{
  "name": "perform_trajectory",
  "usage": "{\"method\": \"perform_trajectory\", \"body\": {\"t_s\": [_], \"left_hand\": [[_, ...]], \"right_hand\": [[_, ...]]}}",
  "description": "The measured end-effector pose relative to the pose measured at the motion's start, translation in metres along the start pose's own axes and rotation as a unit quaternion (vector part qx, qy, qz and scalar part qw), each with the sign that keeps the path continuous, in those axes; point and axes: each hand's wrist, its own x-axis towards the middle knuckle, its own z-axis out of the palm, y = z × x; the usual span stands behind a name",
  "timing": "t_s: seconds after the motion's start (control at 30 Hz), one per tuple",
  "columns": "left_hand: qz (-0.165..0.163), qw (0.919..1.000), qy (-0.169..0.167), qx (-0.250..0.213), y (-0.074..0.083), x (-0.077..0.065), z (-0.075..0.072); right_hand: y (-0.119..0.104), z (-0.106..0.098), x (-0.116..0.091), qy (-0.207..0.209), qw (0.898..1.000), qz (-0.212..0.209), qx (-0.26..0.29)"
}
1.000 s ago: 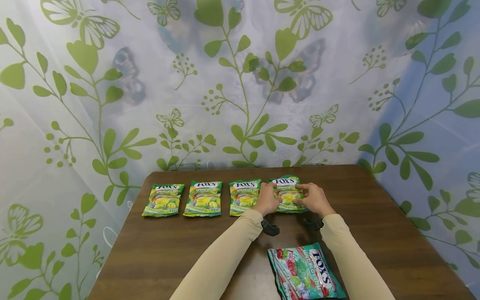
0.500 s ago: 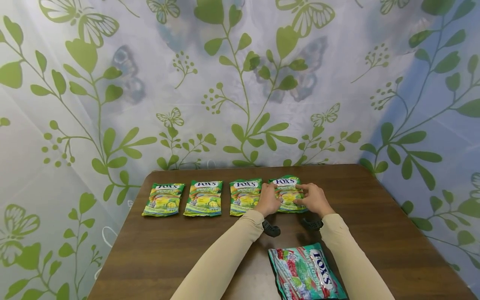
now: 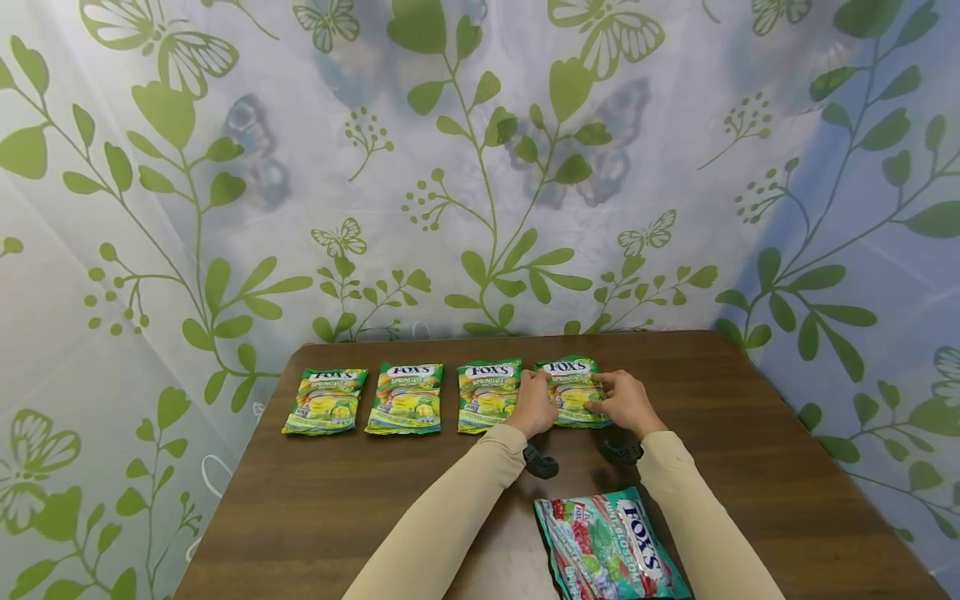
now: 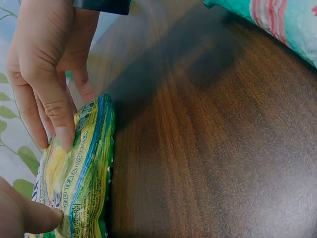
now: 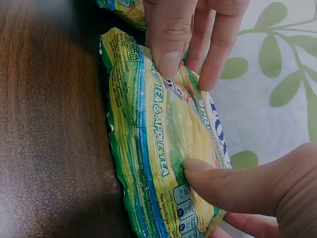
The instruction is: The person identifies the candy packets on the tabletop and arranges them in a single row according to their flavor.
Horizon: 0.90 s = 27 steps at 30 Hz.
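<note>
In the head view, a green and yellow candy bag [image 3: 572, 397] lies at the right end of a row on the table [image 3: 375, 508]. My left hand [image 3: 536, 404] holds its left side and my right hand [image 3: 626, 402] its right side. The right wrist view shows both thumbs pressing on the printed front of the bag [image 5: 148, 144], with fingers along its sides. From the left wrist, the bag [image 4: 84, 163] appears edge-on under the thumbs; part of the left hand is out of that view.
Three matching candy bags, the left one [image 3: 326, 402], the middle one [image 3: 405, 402] and the right one [image 3: 486, 396], continue the row leftward. A teal candy bag [image 3: 603, 542] lies nearer, between the forearms. A leaf-patterned curtain [image 3: 480, 167] hangs behind the table.
Both hands stay at the sides of the same candy bag. The view shifts very slightly; the bags keep their places.
</note>
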Motion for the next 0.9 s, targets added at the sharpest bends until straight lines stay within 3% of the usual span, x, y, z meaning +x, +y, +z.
{"method": "perform_trajectory", "body": {"t_s": [0.63,0.9], "left_hand": [[0.006,1.0,0.003,0.007,-0.003,-0.007,-0.001],[0.031,0.9989,0.007,-0.035,0.001,-0.019,-0.008]], "right_hand": [[0.007,0.007,-0.008,0.012,1.0,-0.021,-0.014],[0.005,0.005,-0.014,0.022,0.999,-0.039,-0.018]]}}
